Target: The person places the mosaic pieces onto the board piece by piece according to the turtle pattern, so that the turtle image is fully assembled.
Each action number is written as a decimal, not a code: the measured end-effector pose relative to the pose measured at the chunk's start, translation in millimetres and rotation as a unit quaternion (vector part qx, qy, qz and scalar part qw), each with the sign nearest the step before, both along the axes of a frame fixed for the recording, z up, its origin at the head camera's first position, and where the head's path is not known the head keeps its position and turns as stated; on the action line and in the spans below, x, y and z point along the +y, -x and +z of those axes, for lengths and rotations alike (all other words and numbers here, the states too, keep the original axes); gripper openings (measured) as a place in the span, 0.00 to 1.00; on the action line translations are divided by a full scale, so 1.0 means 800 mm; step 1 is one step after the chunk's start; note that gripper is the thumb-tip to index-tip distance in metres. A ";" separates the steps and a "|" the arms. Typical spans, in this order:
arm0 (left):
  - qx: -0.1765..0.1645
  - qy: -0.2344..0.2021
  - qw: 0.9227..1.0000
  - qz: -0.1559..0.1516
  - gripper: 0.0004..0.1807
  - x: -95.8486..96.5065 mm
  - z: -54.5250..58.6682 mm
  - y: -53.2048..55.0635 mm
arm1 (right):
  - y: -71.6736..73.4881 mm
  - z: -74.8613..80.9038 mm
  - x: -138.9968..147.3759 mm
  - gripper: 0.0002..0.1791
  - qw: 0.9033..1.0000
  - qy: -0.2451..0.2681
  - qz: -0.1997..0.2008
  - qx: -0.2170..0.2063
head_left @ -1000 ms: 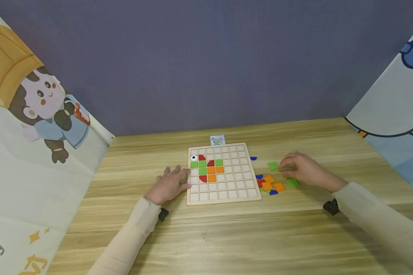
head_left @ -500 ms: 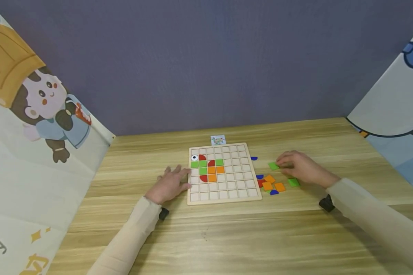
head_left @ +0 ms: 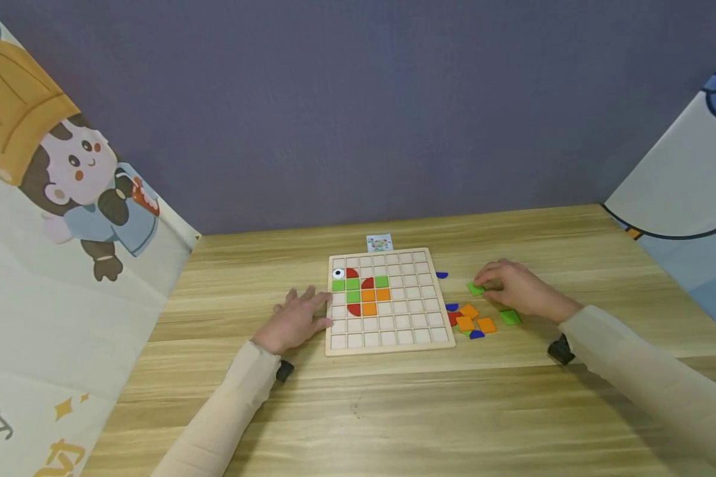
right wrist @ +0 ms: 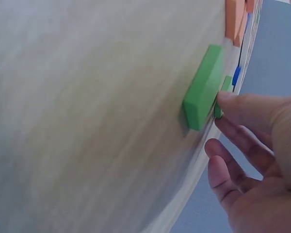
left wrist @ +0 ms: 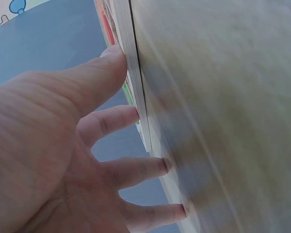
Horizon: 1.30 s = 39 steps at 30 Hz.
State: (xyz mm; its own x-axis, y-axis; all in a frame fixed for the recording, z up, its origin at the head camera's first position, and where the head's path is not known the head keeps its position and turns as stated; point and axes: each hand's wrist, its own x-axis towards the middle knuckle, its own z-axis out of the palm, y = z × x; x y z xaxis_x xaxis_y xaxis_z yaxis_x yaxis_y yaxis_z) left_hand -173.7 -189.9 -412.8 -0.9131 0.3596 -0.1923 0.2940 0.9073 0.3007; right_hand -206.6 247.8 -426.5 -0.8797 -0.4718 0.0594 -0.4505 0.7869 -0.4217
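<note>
A wooden grid board [head_left: 414, 323] lies on the table, with several green, orange and red pieces and an eye piece [head_left: 338, 273] in its cells. My left hand [head_left: 295, 319] rests at the board's left edge, fingers spread; in the left wrist view the thumb [left wrist: 106, 68] touches the board's side. Right of the board, thumb and index finger of my right hand [head_left: 522, 288] pinch a green tile [head_left: 474, 289] at the tabletop. The right wrist view shows its green edge [right wrist: 218, 111] at the fingertips, partly hidden by the thumb. Another green tile [head_left: 510, 317] lies just nearer.
Orange tiles [head_left: 486, 325], a red piece [head_left: 454, 318] and blue rounded pieces [head_left: 477, 334] lie in a loose cluster against the board's right side. One more blue piece [head_left: 442, 275] is farther back. A small picture card [head_left: 379, 242] lies behind the board, before the dark wall.
My right hand has moved slightly left, its fingertips closing in on the green tile. The left hand stays at the board's edge, and the pieces on the board look unchanged.
</note>
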 end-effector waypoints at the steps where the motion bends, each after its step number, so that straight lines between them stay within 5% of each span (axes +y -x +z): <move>1: -0.001 0.000 1.000 0.000 0.33 0.000 0.000 0.000 | 0.000 0.000 0.000 0.14 1.000 0.000 -0.002 -0.001; 25: -0.002 0.003 1.000 0.000 0.33 0.000 0.000 0.000 | -0.002 0.003 -0.008 0.11 1.000 0.005 -0.015 0.016; 39: -0.003 0.001 1.000 0.000 0.33 0.000 0.000 0.000 | -0.007 0.010 -0.030 0.11 0.999 0.028 0.013 0.029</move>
State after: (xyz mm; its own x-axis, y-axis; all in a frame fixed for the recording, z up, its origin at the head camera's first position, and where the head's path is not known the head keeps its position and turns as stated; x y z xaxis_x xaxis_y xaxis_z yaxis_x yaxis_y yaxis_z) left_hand -174.0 -190.0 -413.0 -0.9121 0.3588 -0.1984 0.2920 0.9082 0.2999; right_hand -200.7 223.6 -418.4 -0.8614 -0.4894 0.1360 -0.4955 0.7507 -0.4369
